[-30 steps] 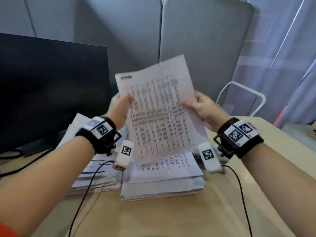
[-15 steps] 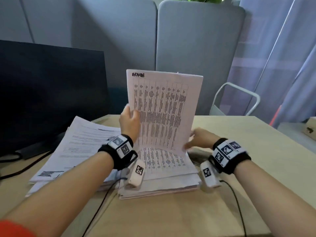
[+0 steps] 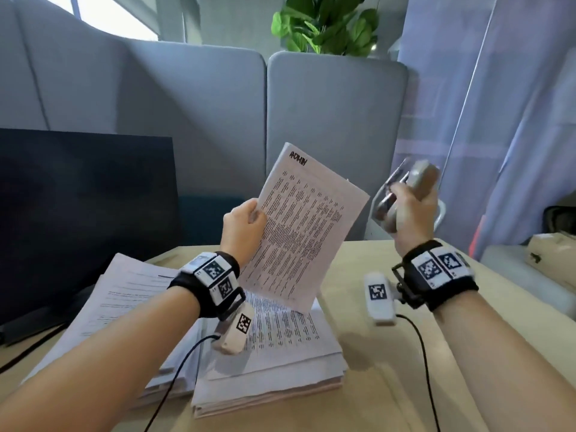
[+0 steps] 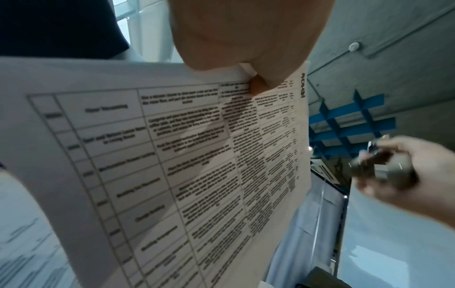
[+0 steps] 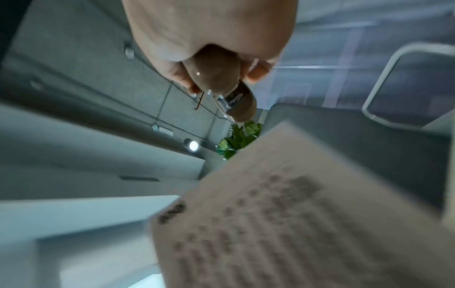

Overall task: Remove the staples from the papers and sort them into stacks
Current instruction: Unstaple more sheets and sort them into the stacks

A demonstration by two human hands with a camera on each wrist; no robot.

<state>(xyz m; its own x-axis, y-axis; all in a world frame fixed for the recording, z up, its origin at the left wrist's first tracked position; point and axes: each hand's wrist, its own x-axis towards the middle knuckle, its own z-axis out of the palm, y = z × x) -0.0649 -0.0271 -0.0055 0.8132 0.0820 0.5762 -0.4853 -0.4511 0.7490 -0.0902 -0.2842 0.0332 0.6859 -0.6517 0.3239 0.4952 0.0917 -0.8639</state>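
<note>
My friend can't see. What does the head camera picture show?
A person's left hand holds up a printed paper while the right hand grips a staple remover beside it. Below, two paper stacks lie on a wooden desk.

A printed set of papers [image 3: 304, 226] headed ADMIN is held tilted in the air above two thick paper stacks [image 3: 268, 360] lying side by side on the tabletop [image 3: 389, 385], a brown staple remover [image 3: 405, 194] raised just beside it.
</note>
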